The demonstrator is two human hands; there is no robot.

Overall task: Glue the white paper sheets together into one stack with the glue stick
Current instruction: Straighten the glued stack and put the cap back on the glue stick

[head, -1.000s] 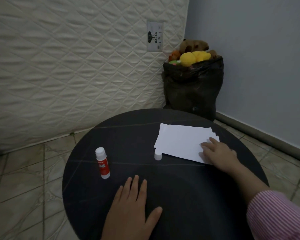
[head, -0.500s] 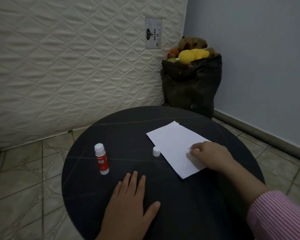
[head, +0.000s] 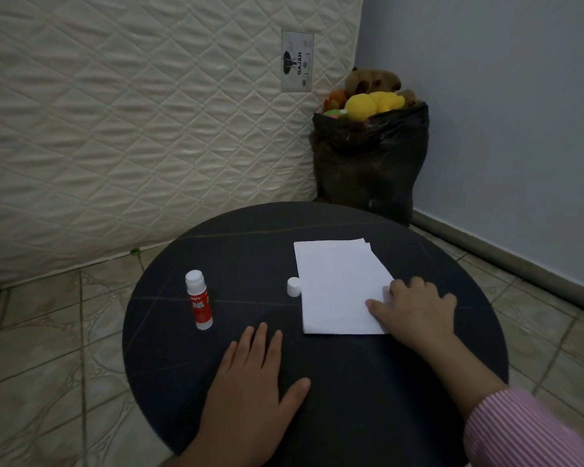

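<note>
Pink-striped sleeve nearest, the right hand lies palm down, fingers spread, pressing the near right corner of the white paper sheets, while the left hand rests flat and empty on the round black table. Farther left stands the glue stick, upright, its loose white cap touching the sheets' left edge. Beyond the table, a black bag of soft toys sits in the corner.

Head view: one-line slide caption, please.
Right hand rests on the paper stack; left hand flat on table; glue stick upright.
</note>
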